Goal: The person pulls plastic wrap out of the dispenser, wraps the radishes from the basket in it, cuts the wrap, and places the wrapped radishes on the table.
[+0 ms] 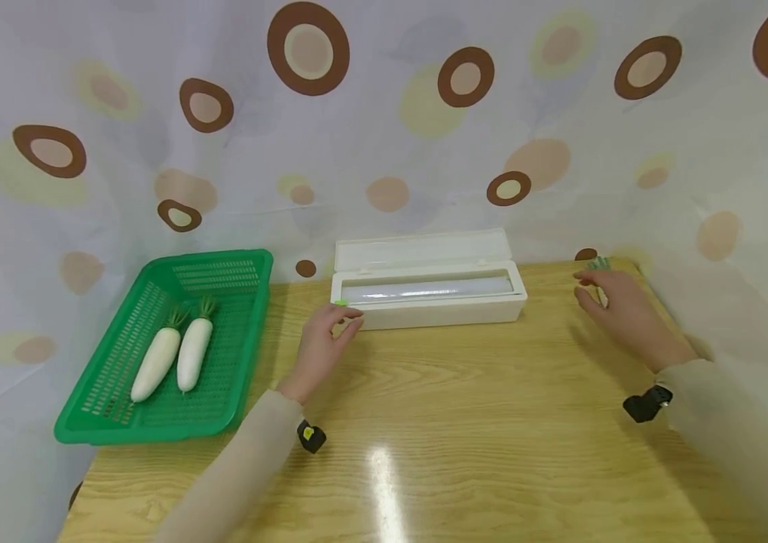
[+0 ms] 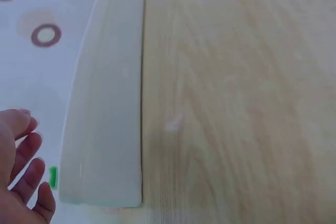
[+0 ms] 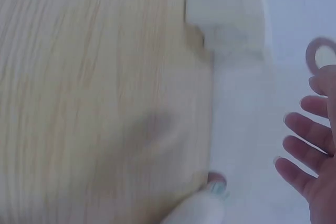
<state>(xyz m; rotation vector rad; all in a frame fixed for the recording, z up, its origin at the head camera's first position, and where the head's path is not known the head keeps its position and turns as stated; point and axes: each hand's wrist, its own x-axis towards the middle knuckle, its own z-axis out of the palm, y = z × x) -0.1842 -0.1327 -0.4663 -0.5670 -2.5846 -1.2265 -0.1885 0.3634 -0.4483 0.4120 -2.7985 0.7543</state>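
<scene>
A white cling film box (image 1: 434,311) stands at the back of the table with its lid (image 1: 420,251) raised. Inside lies a roll of clear film (image 1: 427,289). My left hand (image 1: 325,343) is at the box's left front corner, fingers loosely bent and holding nothing, beside a small green tab (image 2: 53,177). Whether it touches the box I cannot tell. Over the table's back right corner hovers my right hand (image 1: 628,313), fingers spread and holding nothing. Beneath it is a white radish (image 3: 197,209) with green leaf stubs (image 1: 598,263), mostly hidden by the hand in the head view.
At the left sits a green plastic basket (image 1: 248,339) with two white radishes (image 1: 156,363) in it. A patterned curtain (image 1: 384,136) hangs behind the wooden table (image 1: 465,422) and along its sides.
</scene>
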